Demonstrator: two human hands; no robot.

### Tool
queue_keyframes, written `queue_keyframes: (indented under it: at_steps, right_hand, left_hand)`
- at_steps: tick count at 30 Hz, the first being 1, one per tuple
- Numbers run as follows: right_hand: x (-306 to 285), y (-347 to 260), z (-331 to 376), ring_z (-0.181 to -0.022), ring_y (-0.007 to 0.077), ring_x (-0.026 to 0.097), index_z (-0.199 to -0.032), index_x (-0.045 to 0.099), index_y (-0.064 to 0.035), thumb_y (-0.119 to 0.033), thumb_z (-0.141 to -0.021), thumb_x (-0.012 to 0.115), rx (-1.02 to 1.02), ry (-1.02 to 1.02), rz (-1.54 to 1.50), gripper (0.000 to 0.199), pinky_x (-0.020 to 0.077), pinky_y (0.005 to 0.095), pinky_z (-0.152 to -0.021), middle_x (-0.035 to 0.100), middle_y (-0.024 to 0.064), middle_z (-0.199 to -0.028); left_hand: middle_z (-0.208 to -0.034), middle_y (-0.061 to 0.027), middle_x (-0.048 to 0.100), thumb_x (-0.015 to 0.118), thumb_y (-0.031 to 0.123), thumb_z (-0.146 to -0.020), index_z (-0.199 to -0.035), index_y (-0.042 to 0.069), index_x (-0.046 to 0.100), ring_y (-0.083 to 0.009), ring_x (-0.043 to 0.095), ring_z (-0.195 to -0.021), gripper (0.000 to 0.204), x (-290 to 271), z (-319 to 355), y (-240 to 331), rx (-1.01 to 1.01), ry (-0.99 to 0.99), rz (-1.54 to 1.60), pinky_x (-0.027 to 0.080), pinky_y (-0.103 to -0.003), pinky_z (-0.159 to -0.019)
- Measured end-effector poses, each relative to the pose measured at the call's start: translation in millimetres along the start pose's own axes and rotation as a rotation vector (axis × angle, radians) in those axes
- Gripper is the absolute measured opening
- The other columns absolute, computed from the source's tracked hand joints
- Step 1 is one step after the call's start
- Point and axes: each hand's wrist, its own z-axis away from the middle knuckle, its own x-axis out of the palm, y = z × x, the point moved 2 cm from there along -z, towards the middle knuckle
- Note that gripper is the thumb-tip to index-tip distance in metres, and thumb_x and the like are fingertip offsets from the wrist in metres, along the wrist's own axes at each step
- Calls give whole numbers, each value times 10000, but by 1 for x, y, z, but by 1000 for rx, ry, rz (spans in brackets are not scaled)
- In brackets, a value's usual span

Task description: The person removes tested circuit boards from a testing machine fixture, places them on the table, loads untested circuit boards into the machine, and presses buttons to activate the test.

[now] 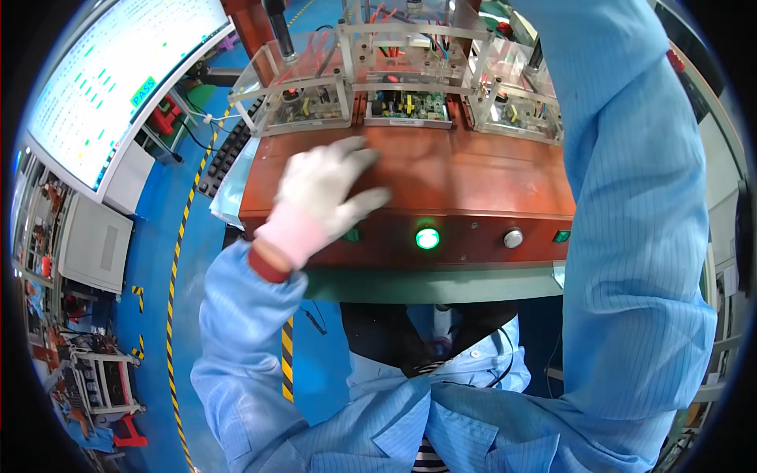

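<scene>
The white-gloved, pink-cuffed left hand (322,188), slightly blurred, has its fingers loosely spread with nothing visible between them, over the red-brown box top (481,177) — whether touching, I cannot tell. Ahead of it and to the right, the green circuit board with yellow components (412,106) sits in the middle clear-plastic fixture (410,69), its long axis running left to right. The light-blue striped right sleeve (640,205) leaves at the top — right hand out of view, so which is nearer stays unclear.

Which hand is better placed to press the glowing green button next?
Likely your left hand, over the red box, near the glowing button. Your right sleeve runs past the picture's top, hand out of view.
</scene>
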Motion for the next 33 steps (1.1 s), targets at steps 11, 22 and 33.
queue_keyframes:
  at_steps: [11, 22, 33]
  right_hand:
    - [42, 28, 283, -812, 263, 719, -1245, 711, -127, -286, -964, 658, -658, -231, 765, 327, 577, 360, -752, 758, 94, -1079]
    - [54, 135, 300, -867, 341, 732, -1240, 680, -100, -296, -1028, 538, -274, -328, 1237, 322, 576, 419, -776, 772, 100, -1041]
    - [80, 140, 267, -902, 369, 742, -1292, 669, -93, -554, -955, 583, 29, -480, 1442, 578, 588, 419, -793, 780, 106, -1075]
  left_hand:
    - [-1380, -125, 654, 637, 496, -944, -1254, 113, 688, -341, 661, -1081, 496, 30, -63, 38, -55, -75, 14, 469, -448, -912]
    - [-1206, -106, 697, 655, 532, -926, -1202, 84, 693, -335, 660, -1014, 528, 25, -53, 50, -264, -116, -182, 457, -444, -901]
    - [-1166, -118, 689, 681, 499, -904, -1223, 111, 714, -326, 649, -1007, 503, 13, -13, 81, -177, -52, -119, 444, -445, -888]
